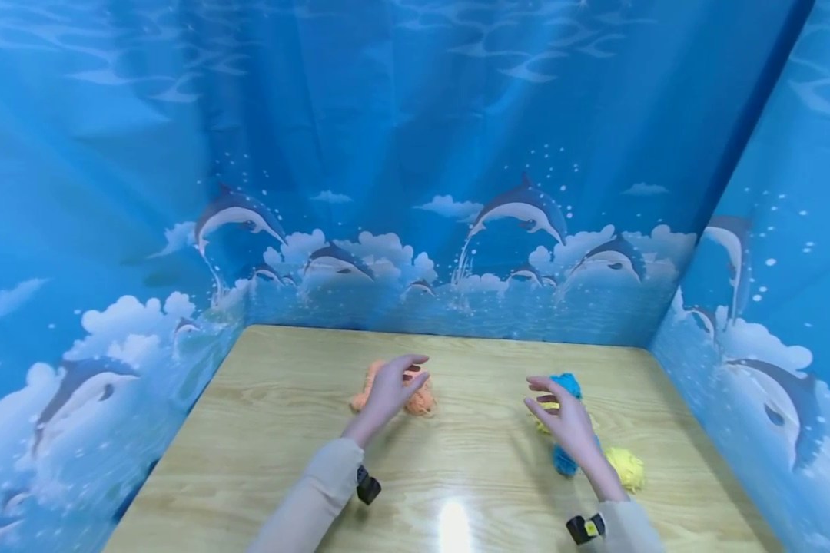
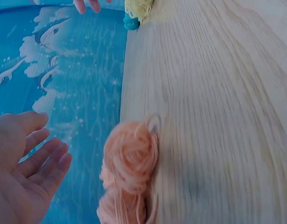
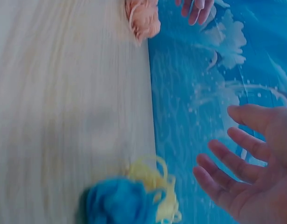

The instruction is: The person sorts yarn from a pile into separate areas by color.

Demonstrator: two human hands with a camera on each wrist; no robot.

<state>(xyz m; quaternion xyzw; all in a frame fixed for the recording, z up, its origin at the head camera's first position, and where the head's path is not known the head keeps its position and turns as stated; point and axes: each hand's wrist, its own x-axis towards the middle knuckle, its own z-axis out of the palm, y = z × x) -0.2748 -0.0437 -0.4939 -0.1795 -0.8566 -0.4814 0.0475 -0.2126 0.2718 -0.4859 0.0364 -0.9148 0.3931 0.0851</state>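
Observation:
My left hand (image 1: 390,389) hovers over balls of peach yarn (image 1: 422,398) on the left half of the table, its fingers relaxed and holding nothing. In the left wrist view the peach yarn (image 2: 131,158) lies beside the hand, with a loose strand at its edge. Over on the right, my right hand (image 1: 566,418) is raised above blue yarn (image 1: 565,461) and yellow yarn (image 1: 625,468), fingers spread and palm bare. The right wrist view has a blue ball (image 3: 119,203) against a yellow one (image 3: 164,196), below that hand. Parts of the yarn are hidden under both hands.
The wood-grain table (image 1: 484,430) has its far edge against a blue curtain (image 1: 401,153) printed with dolphins, which also runs along both sides. A dark wrist camera (image 1: 368,485) is strapped to the left wrist, another (image 1: 585,528) to the right.

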